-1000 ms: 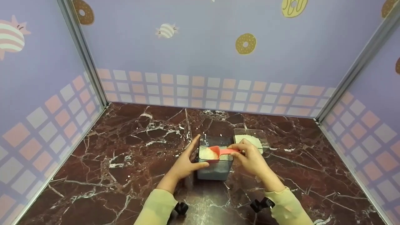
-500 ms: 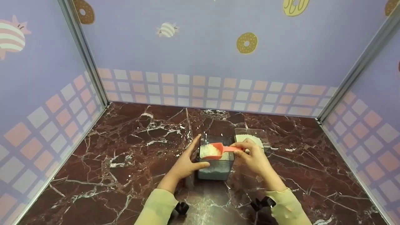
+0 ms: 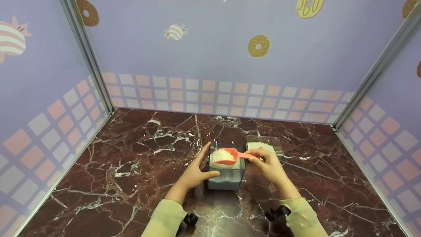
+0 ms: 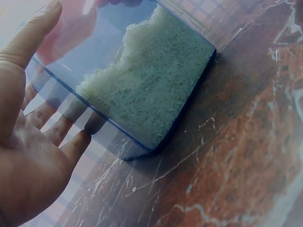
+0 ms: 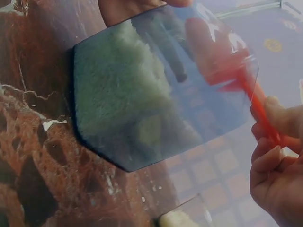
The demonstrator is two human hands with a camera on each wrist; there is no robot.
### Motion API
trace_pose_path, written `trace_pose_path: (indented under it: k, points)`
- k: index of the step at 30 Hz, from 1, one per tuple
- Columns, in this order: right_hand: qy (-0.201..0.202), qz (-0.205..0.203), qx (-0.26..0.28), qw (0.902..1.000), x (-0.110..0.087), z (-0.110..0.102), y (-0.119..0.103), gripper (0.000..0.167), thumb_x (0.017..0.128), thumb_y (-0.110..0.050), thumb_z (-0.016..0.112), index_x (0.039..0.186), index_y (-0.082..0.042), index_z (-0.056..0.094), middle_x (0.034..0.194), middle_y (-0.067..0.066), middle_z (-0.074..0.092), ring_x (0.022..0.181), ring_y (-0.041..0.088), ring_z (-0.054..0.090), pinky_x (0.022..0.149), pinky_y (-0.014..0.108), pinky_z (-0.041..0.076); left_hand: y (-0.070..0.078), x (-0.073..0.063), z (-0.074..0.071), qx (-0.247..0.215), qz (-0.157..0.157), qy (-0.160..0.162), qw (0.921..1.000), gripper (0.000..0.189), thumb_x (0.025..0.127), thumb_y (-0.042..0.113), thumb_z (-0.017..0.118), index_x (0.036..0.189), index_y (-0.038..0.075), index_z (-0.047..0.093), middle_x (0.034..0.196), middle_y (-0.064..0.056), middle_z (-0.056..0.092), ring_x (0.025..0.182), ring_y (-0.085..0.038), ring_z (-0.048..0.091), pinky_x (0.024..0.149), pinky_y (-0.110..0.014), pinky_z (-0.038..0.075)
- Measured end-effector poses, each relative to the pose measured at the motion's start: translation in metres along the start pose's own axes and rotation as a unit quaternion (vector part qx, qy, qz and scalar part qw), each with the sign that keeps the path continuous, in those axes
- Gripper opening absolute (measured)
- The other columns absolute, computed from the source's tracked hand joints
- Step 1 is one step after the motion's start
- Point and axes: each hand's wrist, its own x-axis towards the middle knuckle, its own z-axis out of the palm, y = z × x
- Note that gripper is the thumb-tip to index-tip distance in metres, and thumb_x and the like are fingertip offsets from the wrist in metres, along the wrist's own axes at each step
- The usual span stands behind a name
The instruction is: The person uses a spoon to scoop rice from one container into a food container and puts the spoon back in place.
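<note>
At three o'clock on the box (image 3: pixel 224 181), my right grip (image 3: pixel 268 166) pinches the scoop (image 3: pixel 233 154); left grip (image 3: pixel 193 174) holds nine. Scooping, I judge; next needs steadiness.

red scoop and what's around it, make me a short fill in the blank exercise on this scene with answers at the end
1. The right grip pinches the red scoop by its ____.
2. Inside the scoop is a heap of uncooked ____.
3. Spread at a corner of the tall container is the ____ grip.
4. In the head view, the shallow tray lies to the ____ of the tall container.

Missing words: handle; rice; left; right.
</note>
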Motion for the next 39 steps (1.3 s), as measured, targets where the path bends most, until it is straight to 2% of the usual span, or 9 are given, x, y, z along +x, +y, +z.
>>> trace_pose_path:
  k: [7, 10, 15, 18, 23, 26, 30, 35, 39]
  points:
    - [0.000, 0.035, 0.087, 0.9956, 0.000, 0.001, 0.011, 0.024, 0.096, -0.001, 0.067, 0.116, 0.011, 0.071, 0.096, -0.010, 0.070, 0.086, 0.001, 0.063, 0.075, 0.016, 0.057, 0.002, -0.001, 0.000, 0.009, -0.021, 0.007, 0.9997, 0.115, 0.083, 0.027, 0.088, 0.168, 0.021, 0.010, 0.175, -0.012, 0.008, 0.159, -0.040, 0.016, 0.131, -0.052, 0.022]
    - [0.007, 0.053, 0.114, 0.9920, 0.000, 0.002, 0.015, 0.025, 0.097, 0.000, 0.066, 0.118, 0.013, 0.070, 0.100, -0.012, 0.073, 0.089, 0.001, 0.064, 0.076, 0.016, 0.057, 0.001, -0.001, 0.000, 0.011, -0.021, 0.008, 0.9997, 0.115, 0.083, 0.027, 0.088, 0.168, 0.021, 0.010, 0.175, -0.014, 0.008, 0.159, -0.041, 0.017, 0.131, -0.052, 0.023]
    - [0.034, 0.070, 0.157, 0.9845, -0.001, 0.000, 0.015, 0.027, 0.097, 0.002, 0.064, 0.120, 0.016, 0.066, 0.101, -0.012, 0.073, 0.071, 0.001, 0.056, 0.056, 0.014, 0.044, 0.000, -0.001, 0.000, 0.016, -0.018, 0.010, 0.9997, 0.113, 0.084, 0.026, 0.087, 0.168, 0.022, 0.011, 0.174, -0.014, 0.008, 0.160, -0.039, 0.015, 0.131, -0.052, 0.022]
    - [0.044, 0.067, 0.174, 0.9815, -0.001, -0.004, 0.014, 0.027, 0.098, 0.003, 0.063, 0.121, 0.018, 0.064, 0.093, -0.011, 0.072, 0.057, 0.001, 0.046, 0.046, 0.013, 0.035, 0.001, -0.001, 0.000, 0.019, -0.019, 0.010, 0.9996, 0.113, 0.084, 0.025, 0.087, 0.168, 0.022, 0.011, 0.175, -0.011, 0.008, 0.161, -0.037, 0.013, 0.131, -0.053, 0.021]
    - [0.046, 0.038, 0.208, 0.9764, -0.001, -0.017, 0.012, 0.023, 0.098, 0.001, 0.063, 0.118, 0.011, 0.070, 0.092, -0.011, 0.072, 0.055, -0.001, 0.044, 0.047, 0.011, 0.037, 0.001, -0.001, 0.000, 0.019, -0.018, 0.008, 0.9996, 0.113, 0.085, 0.025, 0.086, 0.168, 0.019, 0.009, 0.175, -0.010, 0.007, 0.161, -0.037, 0.012, 0.131, -0.054, 0.022]
    - [0.053, 0.025, 0.221, 0.9736, -0.001, -0.027, 0.010, 0.021, 0.097, 0.001, 0.064, 0.114, -0.003, 0.076, 0.095, -0.010, 0.072, 0.059, -0.001, 0.046, 0.051, 0.011, 0.040, 0.000, -0.001, 0.001, 0.017, -0.018, 0.008, 0.9997, 0.112, 0.085, 0.023, 0.086, 0.168, 0.020, 0.010, 0.175, -0.010, 0.007, 0.160, -0.038, 0.013, 0.131, -0.055, 0.021]
    - [0.069, 0.019, 0.229, 0.9709, -0.002, -0.042, 0.008, 0.024, 0.097, 0.002, 0.063, 0.112, -0.011, 0.078, 0.092, -0.010, 0.071, 0.063, 0.001, 0.049, 0.054, 0.011, 0.044, 0.000, -0.001, 0.001, 0.018, -0.019, 0.010, 0.9996, 0.110, 0.086, 0.019, 0.084, 0.168, 0.024, 0.011, 0.175, -0.011, 0.007, 0.160, -0.039, 0.014, 0.131, -0.054, 0.021]
    - [0.088, 0.022, 0.222, 0.9708, -0.004, -0.058, 0.009, 0.022, 0.099, 0.000, 0.063, 0.112, -0.010, 0.078, 0.093, -0.009, 0.073, 0.068, 0.001, 0.058, 0.056, 0.012, 0.051, 0.000, -0.001, 0.000, 0.029, -0.032, 0.010, 0.9990, 0.108, 0.087, 0.022, 0.083, 0.167, 0.030, 0.012, 0.175, -0.010, 0.005, 0.160, -0.038, 0.013, 0.131, -0.055, 0.022]
    - [0.109, 0.025, 0.203, 0.9728, -0.005, -0.070, 0.012, 0.021, 0.100, 0.000, 0.062, 0.116, -0.002, 0.076, 0.085, -0.008, 0.071, 0.066, 0.000, 0.057, 0.054, 0.012, 0.049, -0.001, -0.001, 0.000, 0.032, -0.039, 0.010, 0.9987, 0.108, 0.087, 0.024, 0.083, 0.167, 0.028, 0.011, 0.175, -0.010, 0.006, 0.160, -0.039, 0.015, 0.131, -0.055, 0.022]
